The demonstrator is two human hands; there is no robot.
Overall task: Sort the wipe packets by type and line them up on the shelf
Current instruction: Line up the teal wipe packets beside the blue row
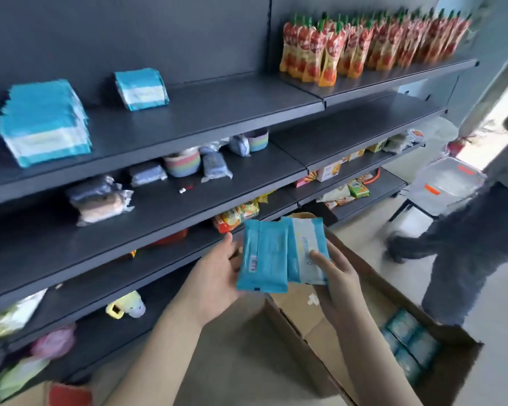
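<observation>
Sorting partly done, by my reading. Top shelf point(217, 112): a large stack point(44, 121) and a small stack point(141, 89) of wipe packets, well apart. My left hand point(214, 276) grips a barcode-side packet point(263, 256); my right hand point(339, 278) pinches a label-side packet point(305, 244), edges overlapping, above the cardboard box point(311, 344). Boxed packets point(408, 344) remain to shelve; their type is too blurred to tell.

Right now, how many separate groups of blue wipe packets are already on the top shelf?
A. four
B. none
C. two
C: a large stack lies at the left of the top shelf and a smaller stack stands apart to its right.
</observation>
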